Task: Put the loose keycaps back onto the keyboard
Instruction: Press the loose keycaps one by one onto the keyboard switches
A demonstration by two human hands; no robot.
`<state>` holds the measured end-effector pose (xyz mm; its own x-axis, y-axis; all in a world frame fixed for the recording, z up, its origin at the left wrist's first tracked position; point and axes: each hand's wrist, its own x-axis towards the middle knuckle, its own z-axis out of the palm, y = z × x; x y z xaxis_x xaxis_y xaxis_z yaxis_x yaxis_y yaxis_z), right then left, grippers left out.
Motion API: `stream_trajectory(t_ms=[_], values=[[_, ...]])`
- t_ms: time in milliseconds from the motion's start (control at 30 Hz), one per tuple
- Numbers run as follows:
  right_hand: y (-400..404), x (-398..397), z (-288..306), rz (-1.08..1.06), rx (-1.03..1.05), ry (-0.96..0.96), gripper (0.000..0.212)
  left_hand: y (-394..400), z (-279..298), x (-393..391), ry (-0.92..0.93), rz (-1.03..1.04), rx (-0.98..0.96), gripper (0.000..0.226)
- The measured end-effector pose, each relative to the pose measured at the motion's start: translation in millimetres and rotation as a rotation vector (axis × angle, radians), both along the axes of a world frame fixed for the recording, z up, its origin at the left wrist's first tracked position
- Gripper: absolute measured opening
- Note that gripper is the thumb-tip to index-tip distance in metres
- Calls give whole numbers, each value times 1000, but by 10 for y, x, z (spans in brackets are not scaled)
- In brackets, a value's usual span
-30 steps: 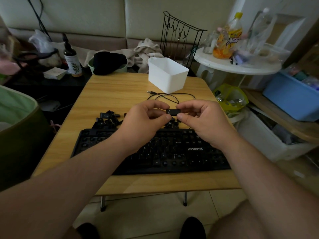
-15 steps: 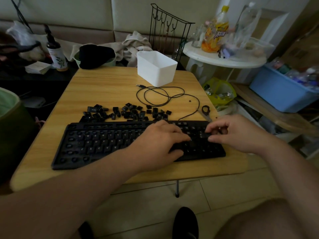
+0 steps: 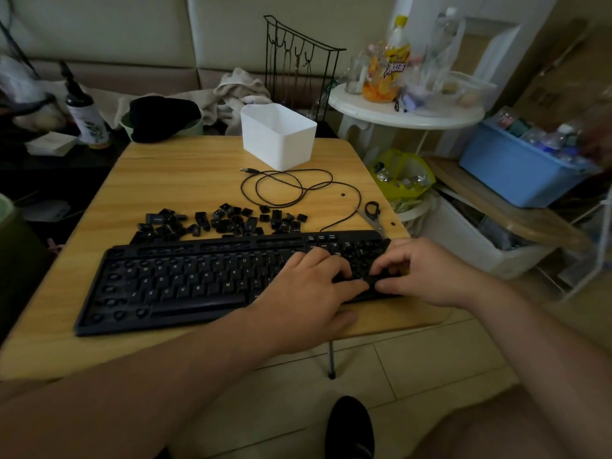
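Nearest the camera, at the right end of the black keyboard (image 3: 185,286), both hands rest on the keys. On the number-pad section the left hand (image 3: 308,293) lies palm down, its fingers close together and stretched toward the right, fingertips pressing on the keys while the thumb lies along the keyboard's front edge. Facing it, the right hand (image 3: 427,273) has its fingers curled downward onto the same section, with the thumb reaching toward the left fingertips; whether a keycap is pinched between them cannot be told, since the spot is dark and covered. Left of the hands, the keyboard's letter rows carry their caps, while sockets along its left side and top row stand bare. Just behind the keyboard's rear edge, a scatter of loose keycaps (image 3: 228,221) lies on the wooden table (image 3: 172,180), some piled, some apart. Behind the keyboard's right rear corner lies a pair of scissors (image 3: 372,213), touching the thin black cable (image 3: 281,190) that leaves the keyboard and coils on the tabletop. Farther behind, beyond the cable's coils, a white plastic bin (image 3: 278,137) stands upright near the table's far edge.
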<state>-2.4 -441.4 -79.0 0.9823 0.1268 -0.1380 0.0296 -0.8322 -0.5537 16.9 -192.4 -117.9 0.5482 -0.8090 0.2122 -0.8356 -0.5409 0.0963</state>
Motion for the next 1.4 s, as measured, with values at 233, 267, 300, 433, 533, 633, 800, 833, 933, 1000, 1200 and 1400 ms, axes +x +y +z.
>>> stream_trajectory(t_ms=[233,267,300,433,533,633,800,833,933,1000,1200,1400], values=[[28,1,1,9,30,28,23,8,-23,12,10,16,-15,56],[29,5,1,7,27,27,23,7,-26,14,9,18,-11,56],[30,11,2,2,21,23,22,7,-27,15,5,19,-7,56],[36,18,21,-15,16,18,22,-8,-8,19,-3,21,5,56],[46,17,31,-17,20,26,24,-8,-7,18,-35,19,0,54],[55,14,36,-32,20,33,22,-14,-19,16,-69,44,-15,52],[85,13,62,-69,48,53,20,-33,16,20,-62,74,-19,49],[100,18,70,-83,68,62,21,-33,25,19,-57,79,-18,48],[153,43,104,-113,91,124,26,-52,47,4,-60,95,-6,49],[180,63,126,-109,57,155,25,-73,64,-5,-59,106,7,49],[256,92,137,-85,-98,144,21,-86,105,-28,-57,106,61,50],[174,75,188,-87,14,99,11,93,126,83,-3,78,-3,49]])
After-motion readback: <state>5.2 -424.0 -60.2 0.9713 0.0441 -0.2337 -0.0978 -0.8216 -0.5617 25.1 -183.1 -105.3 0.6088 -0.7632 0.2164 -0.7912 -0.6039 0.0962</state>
